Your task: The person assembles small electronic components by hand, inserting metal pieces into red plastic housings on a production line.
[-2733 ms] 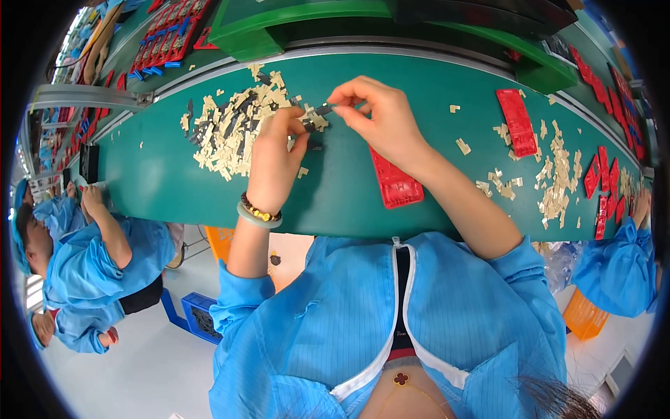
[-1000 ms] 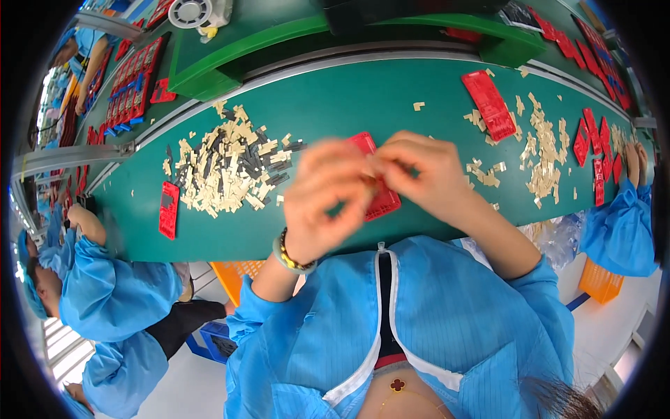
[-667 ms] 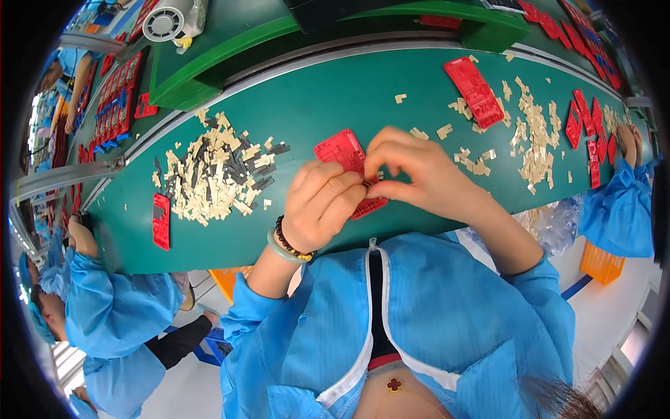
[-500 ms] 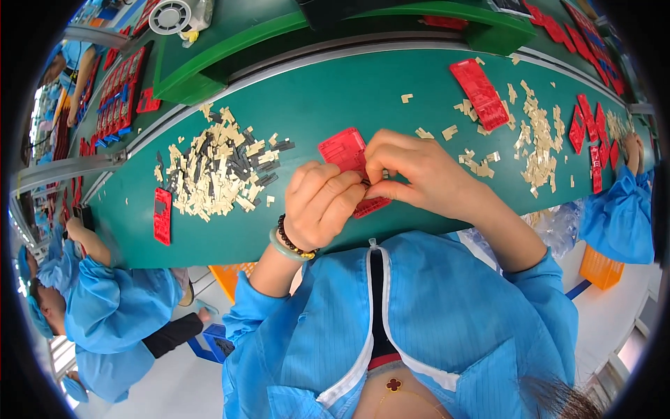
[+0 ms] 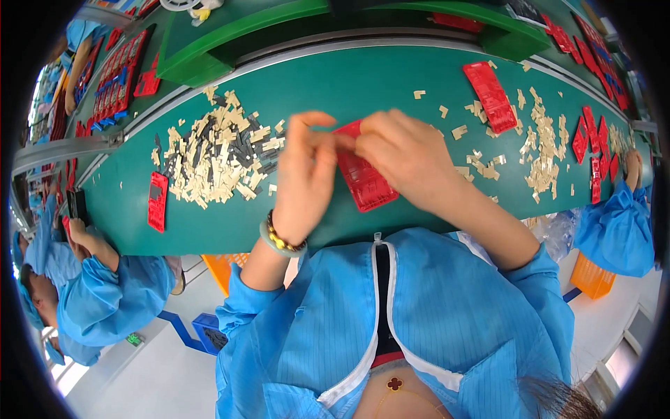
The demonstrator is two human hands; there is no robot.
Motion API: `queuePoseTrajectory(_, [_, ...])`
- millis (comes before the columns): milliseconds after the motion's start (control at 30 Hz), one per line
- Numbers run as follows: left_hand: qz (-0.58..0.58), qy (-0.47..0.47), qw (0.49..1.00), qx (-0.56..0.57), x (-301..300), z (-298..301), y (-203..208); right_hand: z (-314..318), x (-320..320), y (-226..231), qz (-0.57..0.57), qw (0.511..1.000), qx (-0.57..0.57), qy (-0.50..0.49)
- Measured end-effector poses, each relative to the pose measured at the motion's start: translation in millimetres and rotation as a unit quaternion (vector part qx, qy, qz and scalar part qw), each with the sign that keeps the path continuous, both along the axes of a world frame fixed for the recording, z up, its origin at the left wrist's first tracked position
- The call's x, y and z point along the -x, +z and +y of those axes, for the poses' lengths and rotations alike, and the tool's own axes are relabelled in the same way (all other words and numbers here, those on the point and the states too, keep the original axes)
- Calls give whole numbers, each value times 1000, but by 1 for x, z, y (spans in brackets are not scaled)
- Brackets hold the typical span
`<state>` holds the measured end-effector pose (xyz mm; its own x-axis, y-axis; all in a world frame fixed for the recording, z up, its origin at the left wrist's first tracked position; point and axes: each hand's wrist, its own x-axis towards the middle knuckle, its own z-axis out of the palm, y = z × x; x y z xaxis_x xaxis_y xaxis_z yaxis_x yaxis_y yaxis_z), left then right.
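Just in front of me a red plastic tray-like plate [image 5: 368,187] with moulded recesses lies on the green tabletop. My right hand [image 5: 413,155] covers its upper right part, fingers curled and bent down on it. Beside the plate's upper left edge is my left hand [image 5: 305,164], wearing two bracelets, thumb and forefinger bent toward the right fingertips. Both hands look closed. Whatever is between the fingertips is hidden and slightly blurred. To the left spreads a heap of cream and dark flat small pieces [image 5: 213,157], near my left hand.
Another red plate [image 5: 158,202] lies left of the heap, and one [image 5: 490,98] lies at the far right among scattered cream pieces [image 5: 541,150]. A green raised shelf [image 5: 241,52] borders the far side. Co-workers in blue sit left [image 5: 112,293] and right [image 5: 614,227].
Both hands have shifted up to the red plate's far end, uncovering its near part. The left hand has turned more upright. The whole view has shifted slightly.
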<state>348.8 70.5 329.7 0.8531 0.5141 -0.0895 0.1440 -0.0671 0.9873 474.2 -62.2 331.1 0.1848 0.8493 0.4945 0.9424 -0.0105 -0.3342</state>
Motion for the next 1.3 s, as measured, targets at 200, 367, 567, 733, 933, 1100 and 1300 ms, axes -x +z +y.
queuePoseTrajectory(200, [-41, -57, 860, -505, 11, -17, -45, 25, -35, -48, 515, 850, 93, -67])
queuePoseTrajectory(367, [-7, -71, 841, -537, 14, -28, -59, 30, -35, -47, 577, 796, 166, -76])
queuePoseTrajectory(567, [-4, -71, 833, -549, 11, -29, -62, 35, -29, -48, 583, 790, 157, -106])
queuePoseTrajectory(733, [-5, -66, 840, -539, 11, -29, -63, 35, -27, -52, 542, 817, 164, -106])
queuePoseTrajectory(933, [4, -73, 857, -510, 10, -27, -57, 31, -22, -48, 362, 906, 181, -122])
queuePoseTrajectory(1100, [0, -74, 848, -525, 8, -25, -61, 7, -12, -53, 96, 991, 25, -87])
queuePoseTrajectory(1300, [-11, -69, 844, -532, 7, -25, -60, -3, -20, -63, -35, 996, 38, -79])
